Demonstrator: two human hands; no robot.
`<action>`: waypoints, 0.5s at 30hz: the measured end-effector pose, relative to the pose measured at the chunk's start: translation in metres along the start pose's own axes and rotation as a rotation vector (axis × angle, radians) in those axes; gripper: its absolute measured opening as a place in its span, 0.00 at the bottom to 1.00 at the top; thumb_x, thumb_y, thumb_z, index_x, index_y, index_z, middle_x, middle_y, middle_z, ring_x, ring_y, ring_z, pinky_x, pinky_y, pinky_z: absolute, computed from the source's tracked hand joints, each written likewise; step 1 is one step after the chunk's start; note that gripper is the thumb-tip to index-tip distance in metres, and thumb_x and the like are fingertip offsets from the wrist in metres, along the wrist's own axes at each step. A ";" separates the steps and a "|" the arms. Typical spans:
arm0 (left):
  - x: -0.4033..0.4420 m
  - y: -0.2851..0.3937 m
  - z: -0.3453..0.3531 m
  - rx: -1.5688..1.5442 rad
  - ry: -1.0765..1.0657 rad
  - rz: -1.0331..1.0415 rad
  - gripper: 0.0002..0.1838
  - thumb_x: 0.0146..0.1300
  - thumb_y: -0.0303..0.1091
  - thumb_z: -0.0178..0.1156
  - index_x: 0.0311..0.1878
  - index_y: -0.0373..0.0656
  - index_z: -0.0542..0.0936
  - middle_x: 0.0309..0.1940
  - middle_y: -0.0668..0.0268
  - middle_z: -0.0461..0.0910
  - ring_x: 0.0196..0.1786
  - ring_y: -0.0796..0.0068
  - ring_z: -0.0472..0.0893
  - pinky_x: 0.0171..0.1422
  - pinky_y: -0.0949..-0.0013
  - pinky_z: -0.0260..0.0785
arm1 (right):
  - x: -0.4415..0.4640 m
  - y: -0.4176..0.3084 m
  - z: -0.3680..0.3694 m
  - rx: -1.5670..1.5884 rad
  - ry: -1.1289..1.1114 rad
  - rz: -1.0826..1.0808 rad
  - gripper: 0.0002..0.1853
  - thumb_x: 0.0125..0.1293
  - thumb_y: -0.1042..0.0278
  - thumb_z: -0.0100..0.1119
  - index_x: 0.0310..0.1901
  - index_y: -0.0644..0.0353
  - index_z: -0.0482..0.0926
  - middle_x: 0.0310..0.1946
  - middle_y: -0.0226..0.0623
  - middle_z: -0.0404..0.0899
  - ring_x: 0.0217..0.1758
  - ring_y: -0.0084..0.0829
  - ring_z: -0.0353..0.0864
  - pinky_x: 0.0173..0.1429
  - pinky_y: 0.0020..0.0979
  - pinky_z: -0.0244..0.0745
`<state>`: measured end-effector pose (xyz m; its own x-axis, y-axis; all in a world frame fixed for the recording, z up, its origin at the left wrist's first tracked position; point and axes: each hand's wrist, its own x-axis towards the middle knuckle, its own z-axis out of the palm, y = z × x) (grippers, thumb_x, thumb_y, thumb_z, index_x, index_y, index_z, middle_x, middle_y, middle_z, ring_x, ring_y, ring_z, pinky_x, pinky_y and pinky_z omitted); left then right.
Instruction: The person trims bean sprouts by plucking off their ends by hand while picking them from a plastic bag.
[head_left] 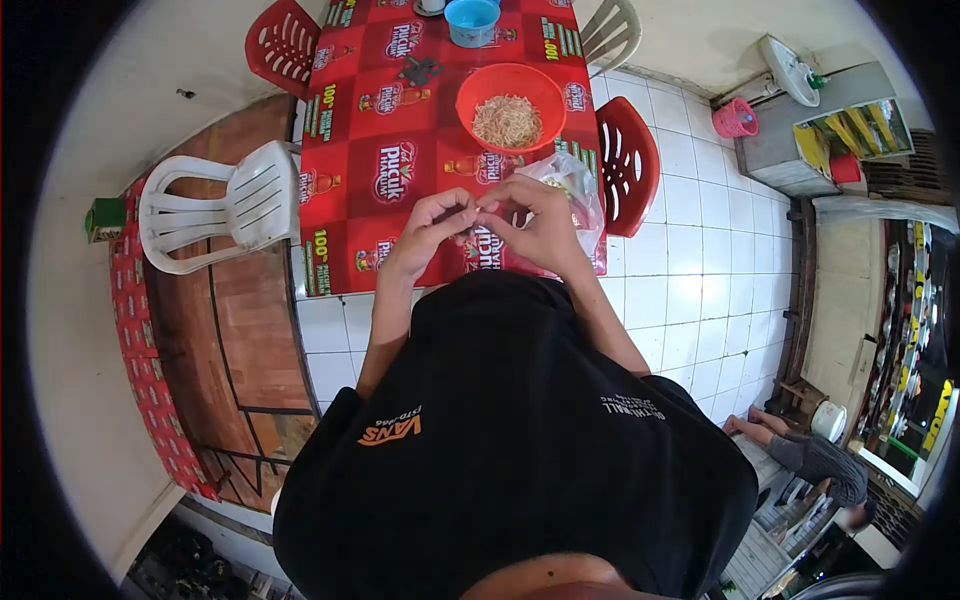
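Note:
Above the near edge of the red patterned table (345, 155), my left hand (436, 228) and my right hand (535, 218) meet, fingertips pinched together. Whatever lies between the fingertips is too small to make out. Just right of my right hand rests a clear plastic bag (585, 205) with pale contents, partly hidden by that hand. Farther back on the table, a red-orange bowl (548, 92) holds a heap of thin, pale pieces (507, 121).
A light blue tub (472, 24) and a dark object (421, 70) sit farther back. White (262, 198) and red (628, 165) chairs flank the table. At the lower right another person (825, 465) is near a low surface. A pink basket (735, 118) stands right.

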<state>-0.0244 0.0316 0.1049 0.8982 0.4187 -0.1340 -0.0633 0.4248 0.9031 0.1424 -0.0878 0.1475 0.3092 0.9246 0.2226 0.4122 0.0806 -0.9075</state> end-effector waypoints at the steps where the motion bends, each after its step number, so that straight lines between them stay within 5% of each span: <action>1: 0.001 -0.001 -0.001 0.014 0.007 0.006 0.07 0.73 0.36 0.61 0.40 0.44 0.80 0.32 0.76 0.77 0.35 0.89 0.73 0.38 0.79 0.65 | 0.000 0.001 -0.001 -0.007 -0.009 -0.004 0.08 0.57 0.74 0.73 0.38 0.62 0.86 0.32 0.33 0.84 0.27 0.26 0.82 0.30 0.26 0.76; 6: 0.001 0.000 0.002 0.101 0.052 0.029 0.07 0.73 0.34 0.60 0.39 0.43 0.80 0.30 0.77 0.75 0.33 0.89 0.70 0.38 0.80 0.62 | 0.001 0.005 -0.004 -0.031 -0.030 -0.014 0.04 0.59 0.74 0.71 0.36 0.61 0.86 0.28 0.31 0.83 0.26 0.24 0.82 0.31 0.26 0.75; 9: 0.001 -0.003 -0.001 0.165 0.024 0.040 0.06 0.73 0.34 0.61 0.41 0.43 0.79 0.34 0.76 0.78 0.36 0.88 0.73 0.38 0.79 0.63 | 0.001 0.010 -0.006 0.070 -0.096 0.089 0.05 0.61 0.75 0.70 0.36 0.64 0.84 0.30 0.29 0.83 0.27 0.14 0.77 0.30 0.21 0.69; 15: 0.001 -0.004 0.006 0.236 0.062 0.028 0.04 0.71 0.31 0.63 0.40 0.42 0.80 0.32 0.78 0.76 0.34 0.89 0.71 0.38 0.79 0.62 | 0.001 0.030 -0.010 0.561 -0.269 0.377 0.04 0.65 0.75 0.65 0.39 0.67 0.85 0.30 0.30 0.85 0.31 0.18 0.81 0.38 0.22 0.75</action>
<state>-0.0208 0.0256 0.1037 0.8686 0.4792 -0.1261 0.0222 0.2166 0.9760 0.1636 -0.0885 0.1238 0.0926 0.9809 -0.1711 -0.2051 -0.1494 -0.9673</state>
